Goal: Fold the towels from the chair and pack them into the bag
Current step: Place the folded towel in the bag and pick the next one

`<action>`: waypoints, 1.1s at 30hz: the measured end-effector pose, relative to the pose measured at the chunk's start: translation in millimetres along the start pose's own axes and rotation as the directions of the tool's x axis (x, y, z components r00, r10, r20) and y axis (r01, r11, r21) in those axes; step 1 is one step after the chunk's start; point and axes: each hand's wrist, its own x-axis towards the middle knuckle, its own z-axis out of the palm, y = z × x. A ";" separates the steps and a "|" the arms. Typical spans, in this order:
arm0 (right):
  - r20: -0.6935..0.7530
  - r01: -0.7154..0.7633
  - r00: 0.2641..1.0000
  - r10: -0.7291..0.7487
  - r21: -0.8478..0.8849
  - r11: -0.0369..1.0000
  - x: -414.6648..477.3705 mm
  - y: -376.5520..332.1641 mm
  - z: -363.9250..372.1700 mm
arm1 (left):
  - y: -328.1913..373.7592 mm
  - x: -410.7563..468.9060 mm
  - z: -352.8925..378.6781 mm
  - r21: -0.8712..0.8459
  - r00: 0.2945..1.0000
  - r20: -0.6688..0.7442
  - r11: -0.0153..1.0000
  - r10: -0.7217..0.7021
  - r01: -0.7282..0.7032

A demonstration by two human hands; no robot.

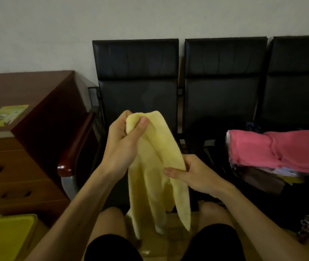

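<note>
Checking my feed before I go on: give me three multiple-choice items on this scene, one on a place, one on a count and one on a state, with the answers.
1. Where does the pink towel lie?
A. on top of the pile at the right
B. on the wooden desk
C. on the floor
2. How many black chair backs show?
A. two
B. three
C. five
3. How is the yellow towel?
A. folded flat on a seat
B. hanging, held in both hands
C. packed away
Answers: 1 A, it is the topmost thing there; 2 B, three stand side by side; 3 B, the left hand grips its top and the right hand pinches it lower down.
</note>
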 end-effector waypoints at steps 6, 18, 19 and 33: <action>-0.148 -0.084 0.981 0.128 0.271 0.959 6.2 0.1 8.4 | -15.9 -1.1 -13.9 -0.165 0.978 0.033 0.964 -0.206 0.209; 0.183 0.113 0.979 -0.086 -0.139 0.984 32.8 -24.2 -9.4 | -53.5 -7.5 -22.8 0.230 0.768 0.543 0.940 -0.340 0.254; 0.188 0.134 0.977 -0.100 -0.182 0.974 35.6 -23.9 -10.6 | -53.1 -6.8 -20.8 0.280 0.756 0.561 0.937 -0.337 0.209; -0.199 0.049 0.942 -0.270 -0.714 0.698 25.5 40.8 -48.1 | -37.9 5.5 -16.2 0.225 0.988 0.147 0.974 -0.053 0.019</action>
